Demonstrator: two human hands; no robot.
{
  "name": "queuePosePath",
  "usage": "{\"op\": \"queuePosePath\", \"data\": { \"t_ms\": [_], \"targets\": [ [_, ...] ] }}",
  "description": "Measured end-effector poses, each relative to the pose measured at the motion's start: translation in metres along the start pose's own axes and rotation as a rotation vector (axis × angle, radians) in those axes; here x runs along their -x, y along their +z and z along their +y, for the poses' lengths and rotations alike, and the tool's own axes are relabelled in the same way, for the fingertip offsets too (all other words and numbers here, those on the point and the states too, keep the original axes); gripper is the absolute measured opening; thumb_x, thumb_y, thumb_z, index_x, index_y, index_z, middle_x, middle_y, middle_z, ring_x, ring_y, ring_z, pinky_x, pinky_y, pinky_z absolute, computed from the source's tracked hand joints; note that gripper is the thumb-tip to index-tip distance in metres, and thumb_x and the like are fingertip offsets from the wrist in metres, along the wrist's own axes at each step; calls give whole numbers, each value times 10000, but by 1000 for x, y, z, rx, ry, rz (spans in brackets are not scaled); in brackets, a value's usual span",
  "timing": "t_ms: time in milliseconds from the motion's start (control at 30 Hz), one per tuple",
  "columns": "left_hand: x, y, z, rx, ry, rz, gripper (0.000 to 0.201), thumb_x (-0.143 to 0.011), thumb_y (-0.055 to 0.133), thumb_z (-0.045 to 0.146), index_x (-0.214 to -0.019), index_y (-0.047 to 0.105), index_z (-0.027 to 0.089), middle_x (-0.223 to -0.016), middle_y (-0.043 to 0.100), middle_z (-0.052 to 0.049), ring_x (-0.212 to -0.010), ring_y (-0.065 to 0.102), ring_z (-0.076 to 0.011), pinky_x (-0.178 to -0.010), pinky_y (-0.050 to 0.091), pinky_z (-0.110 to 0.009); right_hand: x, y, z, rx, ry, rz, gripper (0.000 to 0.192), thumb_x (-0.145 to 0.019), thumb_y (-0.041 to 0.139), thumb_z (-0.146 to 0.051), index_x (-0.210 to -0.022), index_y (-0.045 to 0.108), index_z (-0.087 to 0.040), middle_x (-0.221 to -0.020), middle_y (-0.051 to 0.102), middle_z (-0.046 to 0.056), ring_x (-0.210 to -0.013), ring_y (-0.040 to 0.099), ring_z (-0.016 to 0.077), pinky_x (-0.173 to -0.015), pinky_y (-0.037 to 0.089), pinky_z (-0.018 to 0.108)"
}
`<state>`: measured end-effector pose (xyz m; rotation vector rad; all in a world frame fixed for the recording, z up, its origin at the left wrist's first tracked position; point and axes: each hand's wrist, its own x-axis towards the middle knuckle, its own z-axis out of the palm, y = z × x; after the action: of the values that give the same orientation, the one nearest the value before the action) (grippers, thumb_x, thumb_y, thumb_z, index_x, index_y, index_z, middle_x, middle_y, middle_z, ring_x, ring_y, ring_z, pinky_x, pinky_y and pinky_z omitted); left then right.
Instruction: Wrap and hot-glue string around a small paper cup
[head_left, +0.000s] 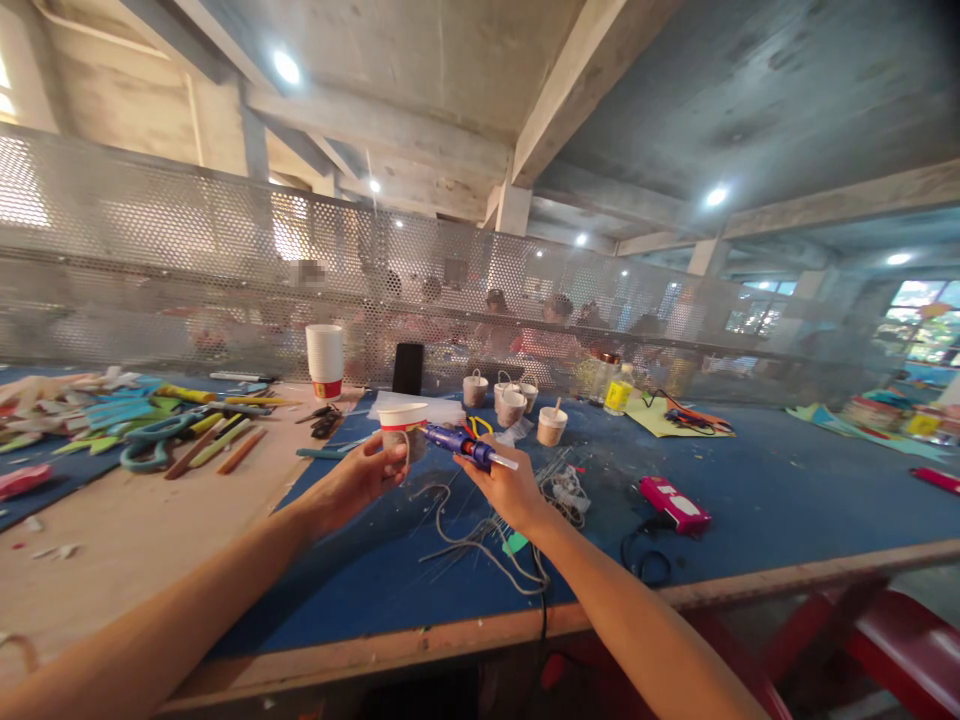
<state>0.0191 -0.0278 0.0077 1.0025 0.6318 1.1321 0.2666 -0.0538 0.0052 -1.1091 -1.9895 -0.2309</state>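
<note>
**Glue gun meeting paper cup above the blue worktable**

Forearms are reaching in from the bottom edge, nearest the camera, over the wooden lip of the blue felt-covered worktable (787,480). At their ends the left hand (369,475) is wrapping its fingers around a small white paper cup with a red band (403,428), lifting it clear of the table. Just to the right of the cup, the right hand (510,487) is clenching the grip of a blue and purple glue gun with a clear glue stick poking out behind (463,446); its nozzle is pointing at the cup's side, touching it or nearly so.

To do this well, I judge the cup should be gripped lightly so it is not crushing, with the nozzle meeting the wall squarely and the left fingertips staying away from the hot tip.

Below the cup, grey cords (480,540) are lying tangled on the felt. Behind it, a dark phone (408,368) is standing upright, and a stack of white paper cups (325,360) is standing to the left. Right of the cup, several finished cups with handles (513,405) are sitting, and farther right a pink box (675,504) is lying. Far left of the cup, teal scissors (154,440) are resting among coloured sticks.
</note>
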Motion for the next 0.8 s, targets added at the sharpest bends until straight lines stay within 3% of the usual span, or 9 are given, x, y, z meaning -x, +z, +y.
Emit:
{"op": "queuePosePath", "data": {
  "t_ms": [133,233,400,567,667,800],
  "targets": [
    [0,1,0,-8,-1,14,321,-722,846,118,-1013,721,167,-814,719,-11,-618,653,-81,-622,567,-162,0,3,2,-56,25,1,296,-965,578,-478,-949,660,-193,-824,742,72,-717,691,212,-657,491,276],
    [-1,0,0,-1,3,1,306,-733,836,114,-1010,719,172,-830,724,-13,-626,657,-82,-628,572,-166,-2,3,2,-222,82,2,310,-944,595,-492,-962,687,-197,-856,748,74,-772,701,227,-701,515,297],
    [-2,-5,0,11,-14,2,244,-773,809,119,-997,718,161,-843,727,-28,-641,674,-92,-635,584,-173,-11,-2,-1,-677,364,-98,335,-908,591,-523,-914,649,-193,-541,562,-34,-473,526,133,-504,443,248],
    [-2,-6,1,10,-24,4,272,-799,789,133,-1059,717,167,-913,748,-55,-683,706,-114,-635,598,-185,-17,1,8,-982,609,-12,276,-770,675,-429,-806,524,-201,-553,496,-78,-417,441,83,-433,372,216],
    [-3,-6,2,5,-28,19,300,-794,792,131,-1083,719,168,-913,754,-58,-686,717,-127,-628,604,-195,-17,7,22,-1005,739,-13,218,-716,662,-367,-759,549,-186,-584,536,-50,-429,477,89,-410,367,208],
    [-3,-6,1,-3,-21,17,362,-798,793,144,-1149,708,171,-947,755,-58,-708,729,-140,-643,614,-212,-15,17,41,-801,786,-9,230,-706,691,-380,-746,663,-156,-655,648,9,-528,557,123,-463,404,214]
  ]
}}
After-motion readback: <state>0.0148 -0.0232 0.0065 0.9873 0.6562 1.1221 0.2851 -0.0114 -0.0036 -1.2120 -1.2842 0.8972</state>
